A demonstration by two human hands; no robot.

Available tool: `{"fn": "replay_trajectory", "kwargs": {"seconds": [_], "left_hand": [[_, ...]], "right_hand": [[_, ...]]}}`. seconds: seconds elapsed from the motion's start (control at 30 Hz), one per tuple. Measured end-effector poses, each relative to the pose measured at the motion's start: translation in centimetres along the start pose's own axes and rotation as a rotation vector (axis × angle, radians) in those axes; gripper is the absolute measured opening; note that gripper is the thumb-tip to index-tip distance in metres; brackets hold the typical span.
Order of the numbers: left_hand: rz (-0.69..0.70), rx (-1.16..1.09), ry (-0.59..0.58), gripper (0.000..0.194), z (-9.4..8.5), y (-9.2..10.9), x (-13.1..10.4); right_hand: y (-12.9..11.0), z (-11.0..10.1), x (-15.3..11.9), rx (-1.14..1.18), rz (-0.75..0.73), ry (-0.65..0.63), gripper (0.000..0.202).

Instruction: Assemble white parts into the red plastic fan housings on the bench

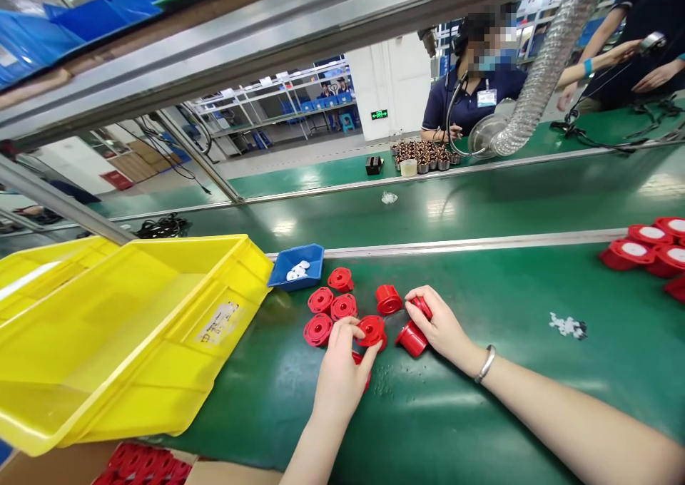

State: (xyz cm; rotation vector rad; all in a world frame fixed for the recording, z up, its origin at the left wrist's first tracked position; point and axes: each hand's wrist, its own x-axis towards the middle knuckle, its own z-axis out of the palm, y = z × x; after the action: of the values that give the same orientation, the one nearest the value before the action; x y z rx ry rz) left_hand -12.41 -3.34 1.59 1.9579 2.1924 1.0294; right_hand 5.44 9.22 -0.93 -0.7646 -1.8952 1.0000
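My left hand (345, 364) is closed around a red round plastic housing (370, 329), thumb on one side and fingers on the other. Part of another red piece shows beneath that hand. My right hand (442, 324) grips a second red plastic housing (422, 307), partly hidden by its fingers. Just below lies a red housing on its side (412, 339), close to the right hand. Between and beyond my hands sits a red cup-shaped housing (389, 299). Several more red housings (320, 300) lie flange-up to the left of them.
A blue tray (270, 282) with white discs stands behind the housings. Large yellow bins (230, 371) fill the left side. White bits (567, 326) and red pieces with white tops (631, 251) lie to the right. A co-worker (444, 103) sits opposite, near a duct hose (551, 71).
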Motion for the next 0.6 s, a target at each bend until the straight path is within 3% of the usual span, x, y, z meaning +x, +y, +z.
{"fn": "replay_trajectory", "kwargs": {"seconds": [0.17, 0.33, 0.5, 0.6], "left_hand": [[0.147, 0.197, 0.005, 0.025, -0.2, -0.2, -0.7], [0.288, 0.373, 0.143, 0.051, -0.1, -1.0, -0.4], [0.454, 0.420, -0.027, 0.080, -0.5, -1.1, 0.9], [0.414, 0.336, -0.026, 0.066, -1.5, 0.3, 2.8]], "right_hand": [[-0.2, -0.2, 0.0, 0.026, 0.018, 0.019, 0.015], [-0.3, -0.1, 0.1, 0.150, 0.108, 0.087, 0.018], [0.4, -0.1, 0.4, 0.258, 0.259, 0.165, 0.028], [0.8, -0.1, 0.6, 0.341, 0.340, 0.213, 0.033]]}}
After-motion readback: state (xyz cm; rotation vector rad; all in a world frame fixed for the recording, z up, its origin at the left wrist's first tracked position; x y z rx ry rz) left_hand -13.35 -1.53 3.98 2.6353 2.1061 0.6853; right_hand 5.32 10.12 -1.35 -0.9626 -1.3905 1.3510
